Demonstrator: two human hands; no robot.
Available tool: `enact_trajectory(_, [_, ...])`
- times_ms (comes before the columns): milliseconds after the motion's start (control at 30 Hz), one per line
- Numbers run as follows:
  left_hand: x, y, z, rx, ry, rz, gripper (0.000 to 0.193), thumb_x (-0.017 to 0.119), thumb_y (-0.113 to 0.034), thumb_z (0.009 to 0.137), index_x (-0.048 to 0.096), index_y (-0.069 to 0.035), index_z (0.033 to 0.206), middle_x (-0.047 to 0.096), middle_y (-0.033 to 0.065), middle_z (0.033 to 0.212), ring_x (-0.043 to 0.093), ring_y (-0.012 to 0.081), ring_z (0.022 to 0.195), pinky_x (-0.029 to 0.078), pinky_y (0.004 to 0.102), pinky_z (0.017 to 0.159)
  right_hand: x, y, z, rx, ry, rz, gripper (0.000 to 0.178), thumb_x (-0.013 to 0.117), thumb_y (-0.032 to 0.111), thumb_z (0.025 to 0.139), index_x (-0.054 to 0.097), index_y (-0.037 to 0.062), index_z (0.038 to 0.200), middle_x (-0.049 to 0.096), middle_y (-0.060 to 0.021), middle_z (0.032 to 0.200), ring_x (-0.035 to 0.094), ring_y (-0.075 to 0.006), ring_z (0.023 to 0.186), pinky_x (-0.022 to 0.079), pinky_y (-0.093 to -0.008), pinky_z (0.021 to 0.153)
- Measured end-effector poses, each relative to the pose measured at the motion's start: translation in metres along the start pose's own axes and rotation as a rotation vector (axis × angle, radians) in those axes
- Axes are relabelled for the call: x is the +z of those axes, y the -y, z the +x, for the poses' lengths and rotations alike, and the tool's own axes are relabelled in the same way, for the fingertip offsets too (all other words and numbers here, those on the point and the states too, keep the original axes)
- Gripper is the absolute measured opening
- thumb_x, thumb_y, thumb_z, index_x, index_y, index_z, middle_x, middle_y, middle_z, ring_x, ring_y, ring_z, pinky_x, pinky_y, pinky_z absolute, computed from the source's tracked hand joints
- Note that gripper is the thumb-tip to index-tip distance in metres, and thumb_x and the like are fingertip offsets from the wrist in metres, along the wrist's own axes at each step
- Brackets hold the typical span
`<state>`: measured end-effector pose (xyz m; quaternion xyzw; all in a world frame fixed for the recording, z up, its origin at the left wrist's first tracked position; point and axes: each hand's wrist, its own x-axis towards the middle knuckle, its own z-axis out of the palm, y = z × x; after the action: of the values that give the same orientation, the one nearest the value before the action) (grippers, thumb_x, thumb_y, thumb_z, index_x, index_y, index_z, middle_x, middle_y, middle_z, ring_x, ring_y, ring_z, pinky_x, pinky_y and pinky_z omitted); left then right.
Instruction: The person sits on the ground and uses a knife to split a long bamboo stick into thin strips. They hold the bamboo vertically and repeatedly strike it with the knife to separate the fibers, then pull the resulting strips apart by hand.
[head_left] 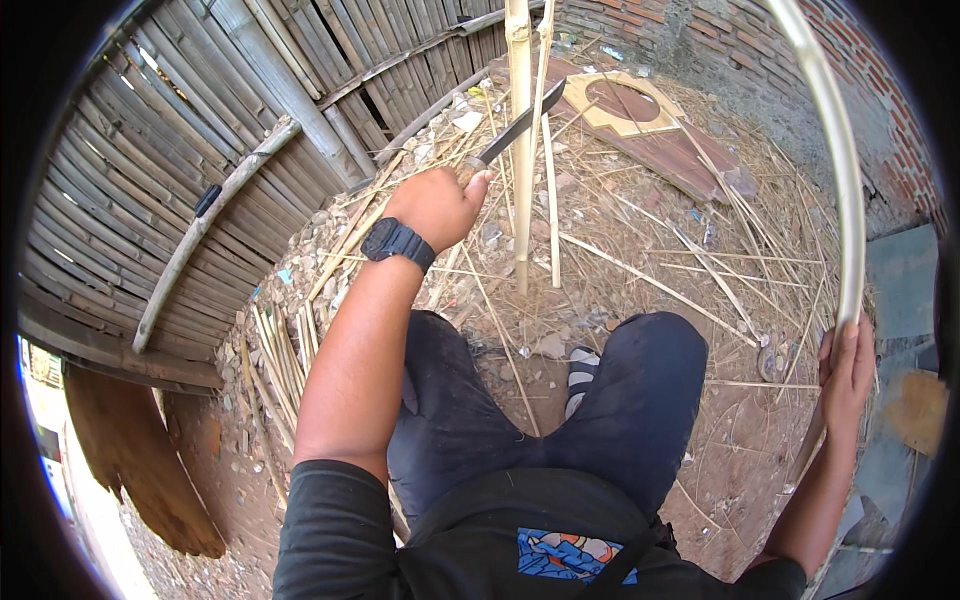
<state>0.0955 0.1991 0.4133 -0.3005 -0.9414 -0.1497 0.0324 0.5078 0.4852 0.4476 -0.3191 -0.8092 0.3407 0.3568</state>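
Presently, left hand point(437, 205) clenched on dark-bladed knife point(520, 125), edge against upright pale bamboo pole point(521, 150); right hand point(845, 375) grasping curved bamboo strip point(845, 180). Advise keeping blade centred, pole steady.

A bamboo fence point(180, 130) curves along the yard from nine to twelve o'clock, a brick wall point(850, 60) closing the one to two o'clock side. Thin bamboo strips point(660, 285) litter the dirt ground point(740, 440). A brown board with a pale octagonal frame point(625, 100) lies at one o'clock.
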Motion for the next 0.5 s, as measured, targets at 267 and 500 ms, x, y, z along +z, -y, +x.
enact_trajectory(267, [0.006, -0.004, 0.0, 0.008, 0.004, 0.018, 0.068, 0.045, -0.057, 0.1, 0.069, 0.006, 0.086, 0.069, 0.0286, 0.079, 0.068, 0.0442, 0.08, 0.054, 0.0506, 0.077, 0.074, 0.077, 0.117, -0.346, -0.171, 0.128, 0.041, 0.042, 0.037, 0.11, 0.059, 0.0056, 0.129, 0.047, 0.0056, 0.072, 0.041, -0.0019, 0.056, 0.034, -0.0199, 0.049])
enact_trajectory(500, [0.009, -0.001, -0.003, 0.048, -0.045, -0.006, 0.064, 0.052, -0.056, 0.098, 0.066, 0.004, 0.079, 0.066, 0.0277, 0.072, 0.066, 0.0451, 0.074, 0.052, 0.0521, 0.071, 0.19, 0.035, 0.134, -0.326, 0.23, -0.364, 0.032, 0.042, 0.031, 0.108, 0.052, 0.0011, 0.104, 0.063, -0.0234, 0.082, 0.063, -0.0395, 0.07, 0.051, -0.0494, 0.067])
